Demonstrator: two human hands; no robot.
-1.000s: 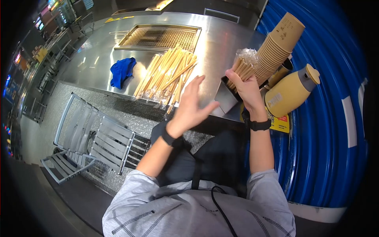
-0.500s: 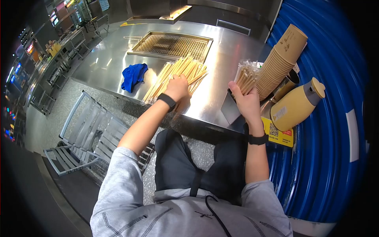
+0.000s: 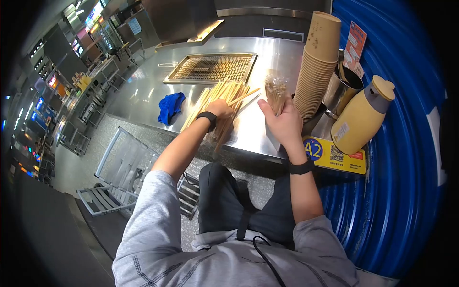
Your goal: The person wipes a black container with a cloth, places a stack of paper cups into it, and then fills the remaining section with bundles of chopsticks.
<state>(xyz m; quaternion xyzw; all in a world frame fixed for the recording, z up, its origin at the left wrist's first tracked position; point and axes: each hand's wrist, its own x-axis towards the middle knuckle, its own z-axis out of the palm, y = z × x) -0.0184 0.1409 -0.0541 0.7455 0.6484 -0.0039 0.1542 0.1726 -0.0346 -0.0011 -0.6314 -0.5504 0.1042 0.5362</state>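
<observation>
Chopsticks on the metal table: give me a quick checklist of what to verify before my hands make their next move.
1. Left hand at the loose chopsticks: ok. Whether it has closed on any: cannot tell.
2. Bundle of chopsticks between the thumb and fingers of the right hand: ok. Firmness of hold: cannot tell.
3. Loose chopsticks all lined up: not ok, some lie crosswise.
4. Ample room between right hand and paper cups: not ok, the stack stands close beside it.
5. Blue cloth apart from the loose chopsticks: ok.
</observation>
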